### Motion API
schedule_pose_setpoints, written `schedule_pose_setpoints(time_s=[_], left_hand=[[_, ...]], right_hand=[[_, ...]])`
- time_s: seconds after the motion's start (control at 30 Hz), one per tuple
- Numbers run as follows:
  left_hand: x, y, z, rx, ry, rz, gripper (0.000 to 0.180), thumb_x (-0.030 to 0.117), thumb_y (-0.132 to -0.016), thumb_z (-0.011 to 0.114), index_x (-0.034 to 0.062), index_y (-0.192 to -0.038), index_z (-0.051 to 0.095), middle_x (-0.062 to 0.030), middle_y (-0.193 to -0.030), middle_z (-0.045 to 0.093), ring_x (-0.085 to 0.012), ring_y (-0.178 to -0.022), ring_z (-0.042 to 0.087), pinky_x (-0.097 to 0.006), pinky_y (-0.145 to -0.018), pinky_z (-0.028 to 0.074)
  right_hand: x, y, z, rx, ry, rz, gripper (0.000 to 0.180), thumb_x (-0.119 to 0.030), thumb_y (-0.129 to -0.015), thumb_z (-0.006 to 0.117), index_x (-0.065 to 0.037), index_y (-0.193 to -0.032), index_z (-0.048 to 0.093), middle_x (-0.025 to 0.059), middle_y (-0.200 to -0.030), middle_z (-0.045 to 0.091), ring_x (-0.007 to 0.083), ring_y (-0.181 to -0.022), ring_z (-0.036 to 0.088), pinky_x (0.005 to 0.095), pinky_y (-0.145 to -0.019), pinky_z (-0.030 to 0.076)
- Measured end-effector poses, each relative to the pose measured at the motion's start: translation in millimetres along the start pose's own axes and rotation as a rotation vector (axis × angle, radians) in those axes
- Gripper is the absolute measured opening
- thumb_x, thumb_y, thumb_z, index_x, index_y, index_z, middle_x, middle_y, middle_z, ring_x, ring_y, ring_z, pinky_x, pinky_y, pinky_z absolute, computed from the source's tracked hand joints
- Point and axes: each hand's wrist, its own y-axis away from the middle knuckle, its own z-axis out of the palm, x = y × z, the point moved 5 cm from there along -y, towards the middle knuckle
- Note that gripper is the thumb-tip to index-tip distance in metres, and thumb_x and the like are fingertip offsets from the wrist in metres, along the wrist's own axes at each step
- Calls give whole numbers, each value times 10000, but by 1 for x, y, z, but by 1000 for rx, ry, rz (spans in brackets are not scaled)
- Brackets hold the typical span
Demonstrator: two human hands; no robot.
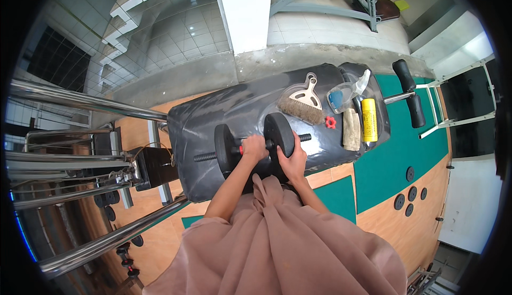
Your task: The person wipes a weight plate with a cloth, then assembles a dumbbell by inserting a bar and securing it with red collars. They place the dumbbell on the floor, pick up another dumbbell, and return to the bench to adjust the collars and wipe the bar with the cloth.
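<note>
A dumbbell with a black round plate point(224, 149) on its left side and another black plate point(279, 135) on its right lies across the padded black bench point(197, 119). My left hand point(254, 148) is closed around the bar between the plates, with a bit of red showing beside it. My right hand point(293, 160) grips the right plate by its near rim, thumb on the outer face. A threaded bar end point(305, 137) sticks out past that plate, without a nut on it. A red star-shaped nut point(330, 122) lies on the bench to the right.
On the bench's right part lie a brush point(304, 103), a spray bottle with blue liquid point(337, 99), a folded cloth point(351, 130) and a yellow cylindrical container point(369, 119). Chrome rails point(96, 100) stand at left. Several small weight plates point(412, 193) lie on the floor at right.
</note>
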Motion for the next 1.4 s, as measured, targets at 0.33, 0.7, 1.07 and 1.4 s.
schedule_pose_setpoints(time_s=[0.33, 0.7, 1.07, 1.4], left_hand=[[4, 19, 8, -67, 87, 51, 293, 204, -607, 654, 30, -841, 686, -201, -871, 656, -342, -856, 644, -407, -769, 518], [20, -4, 37, -531, 246, 93, 221, 178, -585, 641, 21, -739, 657, -118, -751, 647, -248, -684, 633, -362, -650, 511], [13, 4, 44, -758, 302, 70, 156, 168, -589, 630, 31, -545, 571, -60, -568, 579, -181, -514, 555, -313, -501, 471], [18, 19, 34, -594, 197, 86, 160, 190, -572, 606, 59, -650, 656, -53, -632, 639, -188, -597, 629, -302, -613, 503]], right_hand=[[-8, 18, -14, 14, 93, -182, 590, -113, -722, 679, -17, -1249, 433, 248, -865, 630, 392, -793, 636, 391, -687, 499], [-5, 11, -38, -45, 257, -108, 607, -139, -729, 664, -41, -1274, 416, 258, -936, 618, 416, -807, 616, 438, -697, 501], [22, 6, -83, 86, 268, 10, 590, -108, -719, 701, -9, -1242, 445, 256, -974, 629, 353, -916, 634, 378, -796, 496], [12, 9, -166, 112, 314, 70, 572, -94, -697, 702, 24, -1210, 479, 253, -976, 629, 324, -932, 634, 362, -832, 475]])
